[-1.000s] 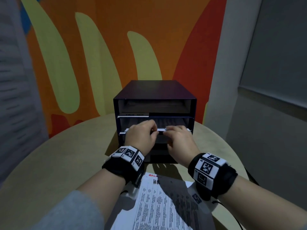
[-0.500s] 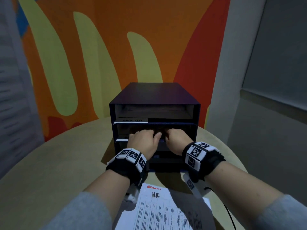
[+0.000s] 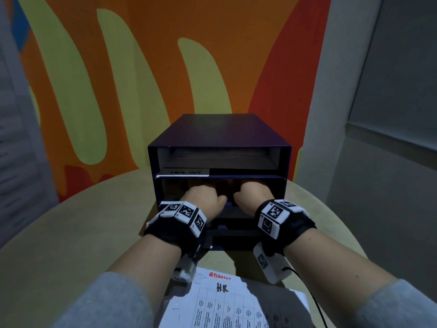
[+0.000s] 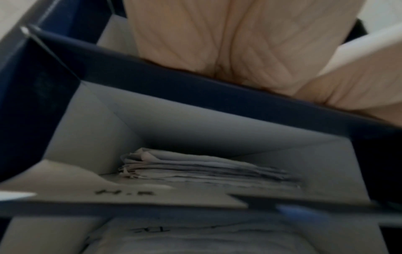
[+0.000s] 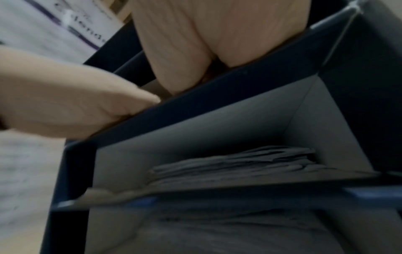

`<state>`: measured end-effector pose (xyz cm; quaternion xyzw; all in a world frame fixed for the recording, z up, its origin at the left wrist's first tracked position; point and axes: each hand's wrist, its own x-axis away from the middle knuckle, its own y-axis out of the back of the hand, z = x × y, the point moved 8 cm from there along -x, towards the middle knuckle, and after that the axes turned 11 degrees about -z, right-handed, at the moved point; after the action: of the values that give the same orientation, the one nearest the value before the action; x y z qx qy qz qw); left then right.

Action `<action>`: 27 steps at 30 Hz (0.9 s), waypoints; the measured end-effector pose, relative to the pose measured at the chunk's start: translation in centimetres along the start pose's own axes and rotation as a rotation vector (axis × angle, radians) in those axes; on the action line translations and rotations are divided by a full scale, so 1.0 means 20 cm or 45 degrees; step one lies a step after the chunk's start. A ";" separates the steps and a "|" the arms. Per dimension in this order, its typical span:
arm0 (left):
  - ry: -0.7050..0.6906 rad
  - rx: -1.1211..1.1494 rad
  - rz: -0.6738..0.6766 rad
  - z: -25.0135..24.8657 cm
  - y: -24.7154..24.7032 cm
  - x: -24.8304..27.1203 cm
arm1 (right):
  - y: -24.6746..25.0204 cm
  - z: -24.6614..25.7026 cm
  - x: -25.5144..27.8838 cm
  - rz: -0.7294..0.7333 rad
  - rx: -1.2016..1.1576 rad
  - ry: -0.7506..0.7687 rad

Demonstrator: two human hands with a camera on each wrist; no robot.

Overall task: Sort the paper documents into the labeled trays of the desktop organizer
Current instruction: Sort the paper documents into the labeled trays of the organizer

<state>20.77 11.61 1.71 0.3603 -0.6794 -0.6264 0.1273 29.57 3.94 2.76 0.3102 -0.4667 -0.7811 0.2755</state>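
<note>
Right now both hands are reaching into the second tray from the top of the dark blue desktop organizer (image 3: 218, 147), so the step in hand looks like seating a document deep in that slot. From the head view the left hand (image 3: 204, 197) and the right hand (image 3: 254, 192) sit side by side in the opening, knuckles up, fingers pointing inward and hidden in the dark. Whether they are flat on a sheet or curled on one I cannot tell; the wrist views show only palms above the tray's front lip, and no sheet between the fingers can be made out.

Below the hands, the left wrist view shows a slot with a small stack of filed papers (image 4: 206, 166) at its back and a blurred handwritten label (image 4: 125, 192) on its front edge. The top tray carries its own white label strip (image 3: 186, 172), unreadable from here.

Unsorted documents (image 3: 227, 304) lie on the round table (image 3: 71, 233) near the person, well apart from both hands, under the forearms; the top sheet is marked "HR" by hand.

The next move probably calls for drawing both hands straight out without dragging paper along, then taking that HR sheet and matching it to its labelled tray
</note>
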 end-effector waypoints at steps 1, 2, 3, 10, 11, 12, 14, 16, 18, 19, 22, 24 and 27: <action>0.008 0.016 -0.017 0.00 -0.01 0.00 | 0.01 0.00 0.01 -0.033 -0.006 0.015; 0.014 0.027 -0.029 0.00 -0.01 0.01 | 0.01 0.00 0.02 -0.046 -0.005 0.031; 0.011 0.029 -0.041 -0.01 -0.01 0.01 | 0.01 0.01 0.02 -0.050 -0.006 0.049; -0.039 -0.006 -0.028 -0.02 0.00 -0.01 | 0.01 0.05 0.02 0.015 0.087 0.052; -0.040 -0.012 -0.023 -0.02 -0.01 -0.01 | 0.00 0.05 0.02 0.040 0.124 0.059; -0.040 -0.018 -0.019 -0.02 -0.01 -0.01 | -0.01 0.05 0.02 0.060 0.162 0.063; -0.028 -0.002 -0.018 -0.01 0.00 -0.01 | -0.02 0.05 0.02 0.061 0.222 0.062; -0.003 0.072 -0.054 0.00 0.02 0.00 | -0.01 0.04 0.02 0.020 0.223 0.043; 0.003 0.196 -0.134 0.02 0.05 0.01 | 0.00 0.03 0.03 -0.042 0.211 0.047; -0.010 0.251 -0.189 0.03 0.08 0.03 | 0.01 0.03 0.04 -0.077 0.207 0.072; -0.115 0.318 -0.331 0.04 0.13 0.09 | 0.04 0.03 0.08 -0.182 0.168 0.158; -0.149 0.308 -0.311 0.04 0.13 0.15 | 0.04 0.01 0.14 -0.202 0.132 0.191; -0.157 0.283 -0.152 0.07 0.09 0.23 | 0.04 -0.01 0.23 -0.201 0.119 0.259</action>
<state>16.12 9.68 1.83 0.3728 -0.7284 -0.5747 0.0070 26.81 0.11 2.29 0.4360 -0.4462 -0.7424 0.2444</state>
